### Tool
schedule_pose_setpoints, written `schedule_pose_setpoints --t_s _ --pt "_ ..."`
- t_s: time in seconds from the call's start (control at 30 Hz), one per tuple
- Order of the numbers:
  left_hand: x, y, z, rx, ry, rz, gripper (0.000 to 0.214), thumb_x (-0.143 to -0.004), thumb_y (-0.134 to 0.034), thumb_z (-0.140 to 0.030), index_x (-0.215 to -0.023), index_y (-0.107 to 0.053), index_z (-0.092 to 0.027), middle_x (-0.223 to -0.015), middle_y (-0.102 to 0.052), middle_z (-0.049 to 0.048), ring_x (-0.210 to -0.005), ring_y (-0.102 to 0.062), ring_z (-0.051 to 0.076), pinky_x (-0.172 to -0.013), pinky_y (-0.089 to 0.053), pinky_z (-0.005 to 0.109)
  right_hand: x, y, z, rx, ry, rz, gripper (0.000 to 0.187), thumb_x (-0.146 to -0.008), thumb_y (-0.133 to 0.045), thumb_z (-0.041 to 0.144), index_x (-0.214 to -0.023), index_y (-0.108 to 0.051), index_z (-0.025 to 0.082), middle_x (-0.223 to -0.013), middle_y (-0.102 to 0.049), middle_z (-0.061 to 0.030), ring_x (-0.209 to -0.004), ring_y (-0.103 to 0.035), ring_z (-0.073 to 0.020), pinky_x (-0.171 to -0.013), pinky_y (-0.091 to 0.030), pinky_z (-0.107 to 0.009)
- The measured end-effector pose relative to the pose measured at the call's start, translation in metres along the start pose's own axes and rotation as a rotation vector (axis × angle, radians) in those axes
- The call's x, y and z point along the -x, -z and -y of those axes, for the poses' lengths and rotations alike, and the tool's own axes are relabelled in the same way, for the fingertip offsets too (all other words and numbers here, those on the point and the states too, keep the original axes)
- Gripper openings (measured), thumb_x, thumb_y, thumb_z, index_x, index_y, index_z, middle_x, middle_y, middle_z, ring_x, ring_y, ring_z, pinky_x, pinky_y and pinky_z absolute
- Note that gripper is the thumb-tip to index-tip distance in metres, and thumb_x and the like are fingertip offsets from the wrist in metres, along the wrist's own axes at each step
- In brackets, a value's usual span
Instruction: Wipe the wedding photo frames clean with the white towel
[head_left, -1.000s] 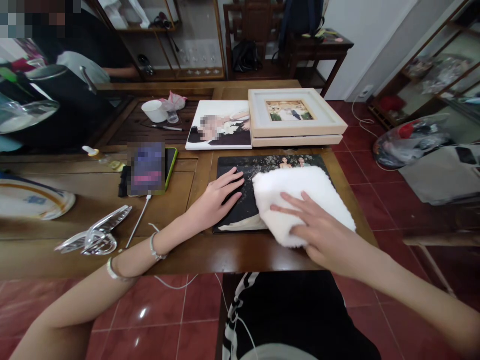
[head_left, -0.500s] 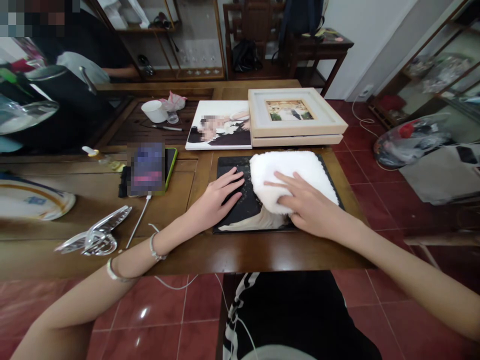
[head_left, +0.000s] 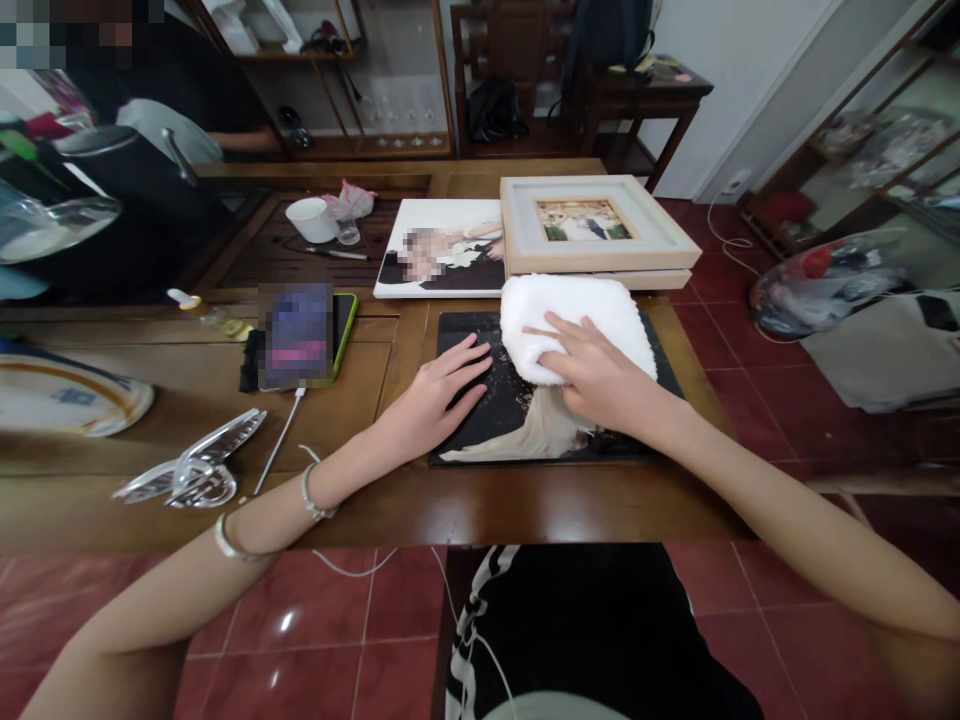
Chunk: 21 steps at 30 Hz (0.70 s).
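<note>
A dark photo panel [head_left: 495, 420] lies flat on the wooden table [head_left: 375, 500] in front of me. My left hand [head_left: 435, 395] rests open on the panel's left edge, fingers spread, pinning it down. My right hand [head_left: 592, 370] lies flat, fingers stretched out, on a fluffy white cloth [head_left: 577, 315] that covers the panel's far part and reaches its back edge.
Behind the panel stand a cream framed picture [head_left: 592, 225] and a white-edged photo print [head_left: 439, 260]. A phone [head_left: 300, 335] with a cable lies to the left, beside a silver ornament [head_left: 191, 470], a plate [head_left: 67, 395] and a white cup [head_left: 311, 218]. Another person sits at the far left.
My right hand has pushed the white cloth away from me, from the panel's near right corner to its far edge. The left hand has stayed put.
</note>
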<state>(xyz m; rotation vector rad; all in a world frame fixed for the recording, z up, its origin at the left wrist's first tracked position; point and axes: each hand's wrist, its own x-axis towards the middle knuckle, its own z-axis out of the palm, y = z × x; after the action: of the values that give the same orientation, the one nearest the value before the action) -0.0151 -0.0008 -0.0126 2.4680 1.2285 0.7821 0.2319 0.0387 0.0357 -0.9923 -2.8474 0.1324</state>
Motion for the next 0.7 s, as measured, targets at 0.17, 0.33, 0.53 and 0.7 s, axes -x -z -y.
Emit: schedule_pose_setpoints --t_s 0.17,0.33,0.53,0.7 --pt "-0.001 0.001 -0.001 -0.005 0.006 0.011 0.036 -0.098 -0.045 -0.024 -0.130 -0.058 -0.012 -0.142 -0.054 0.0158 -0.141 -0.038 0.029 -0.112 -0.038 0.053 0.040 0.007 0.032 -0.007 0.048 0.061 0.044 -0.066 -0.045 -0.008 -0.095 -0.070 0.012 -0.149 -0.045 -0.0153 -0.142 -0.029 -0.0421 -0.107 -0.031 -0.071" --pt "-0.001 0.001 -0.001 0.027 0.024 0.000 0.037 -0.098 -0.045 -0.027 -0.131 -0.058 -0.015 -0.141 -0.054 0.0147 -0.140 -0.039 0.029 -0.112 -0.038 0.054 0.082 0.010 0.064 -0.099 0.083 0.105 0.040 -0.062 -0.049 -0.006 -0.086 -0.072 0.016 -0.150 -0.043 -0.0133 -0.142 -0.026 -0.0426 -0.108 -0.028 -0.072" --pt "-0.001 0.000 -0.001 0.038 0.022 -0.001 0.037 -0.099 -0.045 -0.028 -0.131 -0.058 -0.015 -0.142 -0.054 0.0147 -0.141 -0.038 0.030 -0.113 -0.037 0.054 0.102 0.010 0.081 -0.156 0.072 0.107 0.041 -0.064 -0.049 -0.003 -0.087 -0.073 0.020 -0.151 -0.043 -0.0099 -0.143 -0.026 -0.0410 -0.107 -0.028 -0.073" --pt "0.000 0.000 -0.001 0.019 0.016 -0.003 0.037 -0.098 -0.045 -0.026 -0.130 -0.058 -0.012 -0.141 -0.054 0.0158 -0.141 -0.038 0.029 -0.113 -0.038 0.053 0.082 0.010 0.068 -0.116 0.067 0.129 0.043 -0.064 -0.048 -0.004 -0.092 -0.072 0.019 -0.151 -0.043 -0.0090 -0.144 -0.026 -0.0382 -0.110 -0.029 -0.068"
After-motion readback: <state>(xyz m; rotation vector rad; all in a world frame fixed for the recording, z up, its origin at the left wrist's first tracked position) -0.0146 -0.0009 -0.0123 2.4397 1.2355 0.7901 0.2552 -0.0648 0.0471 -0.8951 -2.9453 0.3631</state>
